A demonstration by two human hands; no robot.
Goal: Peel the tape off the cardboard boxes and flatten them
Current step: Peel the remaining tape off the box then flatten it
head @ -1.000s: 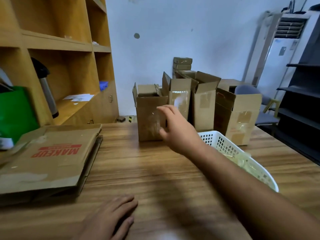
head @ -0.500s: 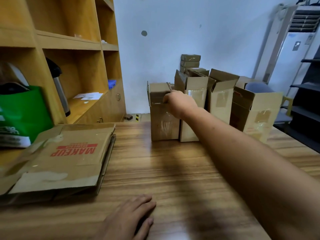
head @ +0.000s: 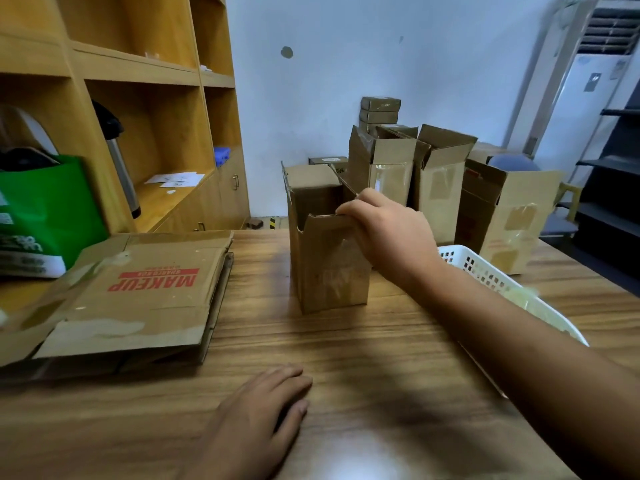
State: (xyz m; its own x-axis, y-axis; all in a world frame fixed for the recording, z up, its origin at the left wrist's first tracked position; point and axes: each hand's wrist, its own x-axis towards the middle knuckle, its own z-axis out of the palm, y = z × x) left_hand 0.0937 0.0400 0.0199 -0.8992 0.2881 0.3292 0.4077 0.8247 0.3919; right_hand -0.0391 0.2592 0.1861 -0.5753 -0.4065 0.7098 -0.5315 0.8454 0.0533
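Note:
An open tall cardboard box (head: 325, 268) stands upright near the middle of the wooden table (head: 346, 358), clear tape shining on its front face. My right hand (head: 388, 233) grips the top edge of its near flap, fingers curled over the rim. My left hand (head: 256, 420) rests flat on the table at the front, holding nothing. Behind the held box stand three more open boxes: one (head: 384, 171), another (head: 440, 188) and a wider one (head: 509, 216) at the right, each with tape patches. A stack of flattened cardboard (head: 138, 296) marked MAKEUP lies at the left.
A white plastic basket (head: 485, 271) with clear tape scraps sits to the right under my forearm. Wooden shelves (head: 145, 109) line the left wall, with a green bag (head: 41, 216) and a thermos (head: 117, 157). Small closed boxes (head: 379, 110) are stacked at the back; dark shelving (head: 613, 188) stands far right.
My right hand reached to the leftmost box, gripped its top flap and pulled it nearer across the table, away from the row. The left hand stayed flat on the table.

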